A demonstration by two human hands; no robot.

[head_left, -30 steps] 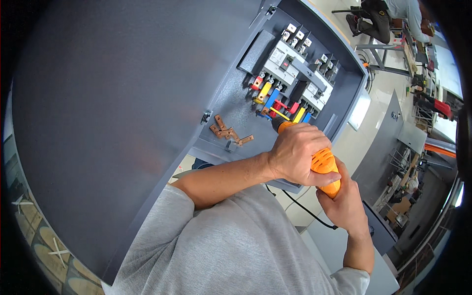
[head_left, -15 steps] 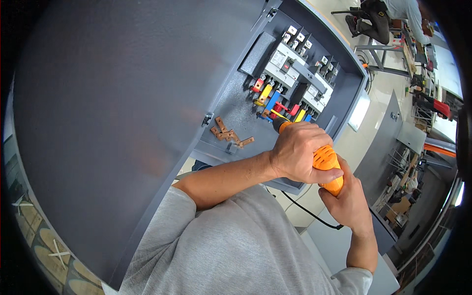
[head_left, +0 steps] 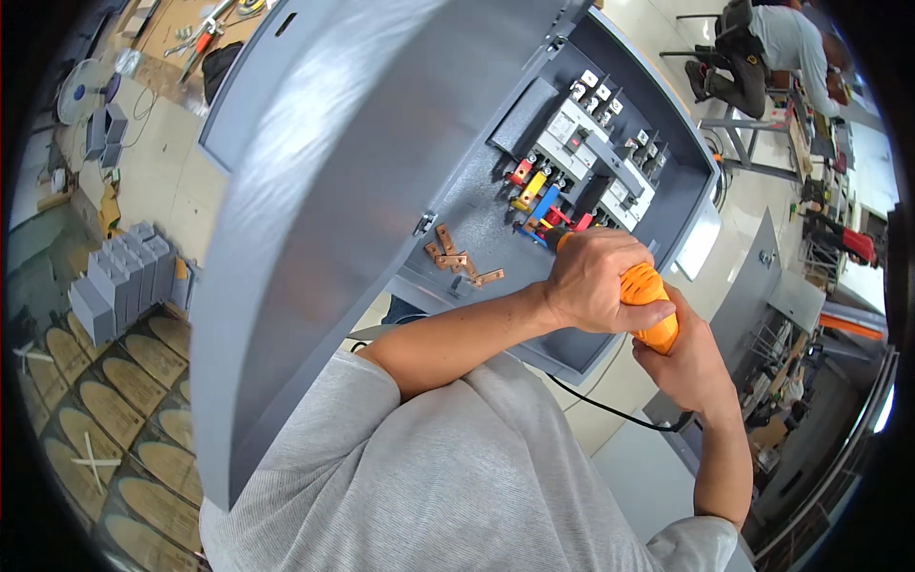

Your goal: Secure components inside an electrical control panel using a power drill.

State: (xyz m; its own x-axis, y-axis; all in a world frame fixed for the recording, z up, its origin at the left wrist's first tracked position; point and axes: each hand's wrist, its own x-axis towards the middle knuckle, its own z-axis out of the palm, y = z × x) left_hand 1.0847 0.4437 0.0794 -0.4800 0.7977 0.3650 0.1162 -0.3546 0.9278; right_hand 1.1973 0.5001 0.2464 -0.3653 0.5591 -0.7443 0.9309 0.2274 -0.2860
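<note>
Pale workshop flooring (head_left: 658,272) runs behind everything, with a seated co-worker (head_left: 786,48) at the upper right. Right of centre, the orange power drill (head_left: 642,284) points up and left into a grey metal enclosure (head_left: 710,174). Both hands are closed around it: the left hand (head_left: 599,276) wraps the front of its body, the right hand (head_left: 694,364) the rear, a grip that probably steadies and aims it. Its nose sits by the lower ends of red, yellow and blue busbars (head_left: 530,191); whether the bit touches one is hidden. Above these stand two moulded-case circuit breakers (head_left: 564,141), side by side. Loose copper bars (head_left: 452,260) lie left of the drill, likely kept within reach. The hinged door (head_left: 315,219) swings wide across the left, its edge close to the left sleeve, so elbow room looks tighter there than rightward. Below, a black cable (head_left: 610,410) curves toward the right wrist.
</note>
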